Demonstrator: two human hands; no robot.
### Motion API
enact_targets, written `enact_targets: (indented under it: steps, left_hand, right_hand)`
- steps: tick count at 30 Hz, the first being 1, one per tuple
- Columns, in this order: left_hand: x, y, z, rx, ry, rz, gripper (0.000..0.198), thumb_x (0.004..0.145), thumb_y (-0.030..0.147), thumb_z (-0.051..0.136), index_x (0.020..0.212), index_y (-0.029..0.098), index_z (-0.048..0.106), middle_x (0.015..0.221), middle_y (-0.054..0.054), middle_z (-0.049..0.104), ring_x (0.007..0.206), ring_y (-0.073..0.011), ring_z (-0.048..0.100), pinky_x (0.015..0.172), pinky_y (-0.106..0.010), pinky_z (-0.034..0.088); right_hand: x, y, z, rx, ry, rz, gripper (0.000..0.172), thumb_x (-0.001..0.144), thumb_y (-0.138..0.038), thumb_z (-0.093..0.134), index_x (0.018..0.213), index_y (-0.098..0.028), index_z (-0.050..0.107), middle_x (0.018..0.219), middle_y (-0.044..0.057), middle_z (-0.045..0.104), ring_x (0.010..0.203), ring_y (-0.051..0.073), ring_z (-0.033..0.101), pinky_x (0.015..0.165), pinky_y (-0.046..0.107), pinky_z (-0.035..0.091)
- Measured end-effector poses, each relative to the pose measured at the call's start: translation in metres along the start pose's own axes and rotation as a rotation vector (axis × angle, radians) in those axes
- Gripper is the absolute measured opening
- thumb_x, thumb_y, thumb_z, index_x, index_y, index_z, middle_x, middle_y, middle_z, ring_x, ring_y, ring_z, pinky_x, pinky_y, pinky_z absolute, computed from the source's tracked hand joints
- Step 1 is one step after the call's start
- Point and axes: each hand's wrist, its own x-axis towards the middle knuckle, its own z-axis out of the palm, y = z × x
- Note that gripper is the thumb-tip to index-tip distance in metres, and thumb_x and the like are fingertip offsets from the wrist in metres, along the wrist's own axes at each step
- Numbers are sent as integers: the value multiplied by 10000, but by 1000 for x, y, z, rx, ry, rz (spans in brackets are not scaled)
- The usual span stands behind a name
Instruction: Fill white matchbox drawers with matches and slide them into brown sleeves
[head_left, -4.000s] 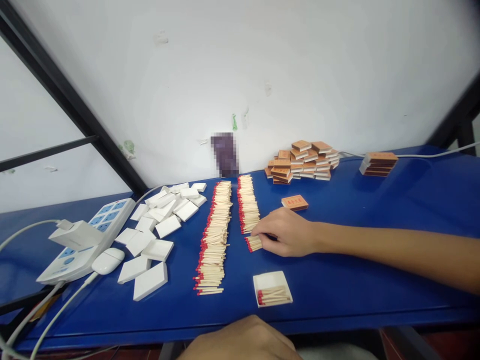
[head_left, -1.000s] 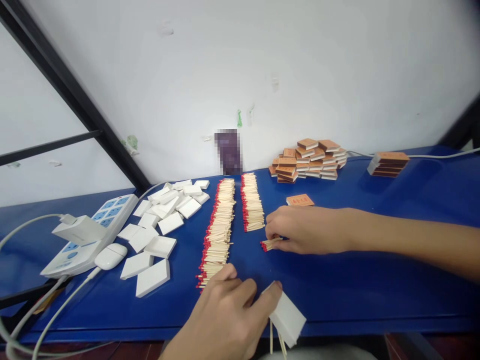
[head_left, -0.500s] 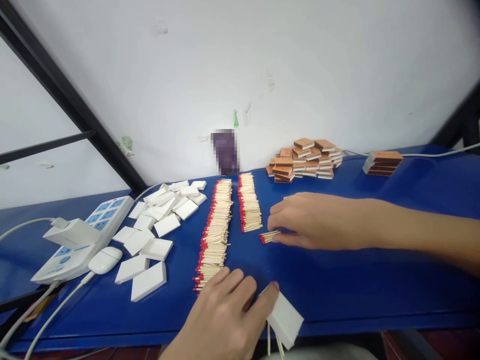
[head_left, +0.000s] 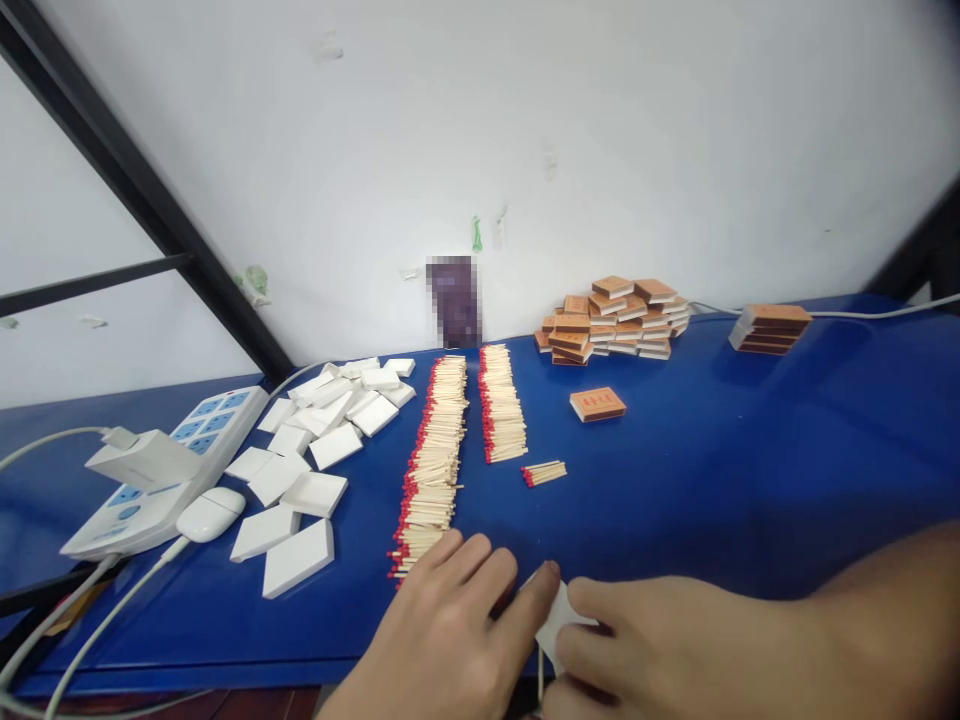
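Note:
My left hand (head_left: 450, 635) is closed on a white matchbox tray (head_left: 553, 620) at the front edge of the table, index finger along its near-left side. Pale matchsticks (head_left: 540, 665) stick out below the tray. My right hand (head_left: 652, 640) has its curled fingers against the tray's right side and covers much of it. Beside my left hand runs a long row of red-tipped matches (head_left: 435, 450), with a shorter row of matches (head_left: 502, 405) to its right. A small bunch of matches (head_left: 546, 472) lies alone, and an orange matchbox (head_left: 598, 403) lies beyond it.
White trays (head_left: 315, 440) are heaped on the left, near a power strip (head_left: 217, 430) with a charger and an earbud case (head_left: 211, 515). A pile of orange matchboxes (head_left: 619, 320) and a small stack of matchboxes (head_left: 771, 328) stand by the wall. Cables cross both sides.
My right hand has left the small bunch of matches and come down to the white tray, uncovering the lone orange matchbox. My left hand has stayed in place.

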Motion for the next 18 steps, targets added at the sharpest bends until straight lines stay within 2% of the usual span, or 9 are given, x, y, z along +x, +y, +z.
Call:
enact_targets:
  steps: [2, 5, 10, 13, 15, 18]
  left_hand:
    - [1, 0, -1, -6, 5, -2, 369, 1060, 201, 300, 1296, 137, 576, 832, -42, 599, 748, -214, 571, 727, -390, 512]
    - [1, 1, -2, -22, 32, -20, 388, 1064, 179, 248, 1217, 152, 603, 808, -33, 585, 716, -199, 538, 713, -365, 489]
    - [2, 0, -2, -65, 26, -48, 234, 1031, 191, 383, 951, 196, 603, 836, -28, 582, 780, -211, 535, 792, -385, 497]
    - [3, -1, -5, -71, -29, -64, 124, 969, 169, 508, 1055, 196, 593, 878, -23, 594, 812, -215, 547, 815, -388, 517]
    - [5, -1, -7, -64, -71, -68, 221, 912, 154, 578, 1130, 191, 573, 915, -25, 602, 845, -225, 563, 830, -404, 531]
    - [8, 0, -10, -100, -123, -85, 292, 852, 135, 607, 1135, 187, 556, 1000, -41, 613, 940, -251, 579, 915, -464, 527]
  right_hand:
    - [4, 6, 3, 19, 39, -16, 52, 790, -207, 642, 741, -222, 631, 731, 25, 628, 629, 189, 437, 597, 364, 389]
    - [7, 12, 12, 123, 135, -50, 142, 853, -256, 615, 724, -197, 602, 760, 15, 594, 612, 164, 394, 623, 359, 393]
    - [10, 23, 16, 253, 235, -4, 285, 932, -288, 557, 661, -202, 543, 649, -27, 499, 555, 135, 334, 599, 327, 376]
    - [11, 30, 8, 216, 290, 0, 335, 900, -216, 559, 573, -205, 488, 601, -35, 461, 525, 127, 297, 548, 329, 343]
    - [11, 34, 3, 192, 350, -19, 341, 864, -163, 557, 535, -197, 475, 581, -33, 442, 512, 124, 278, 510, 329, 314]
    - [8, 39, 0, 211, 373, -3, 340, 828, -119, 556, 504, -185, 478, 581, -25, 424, 512, 119, 263, 484, 311, 300]
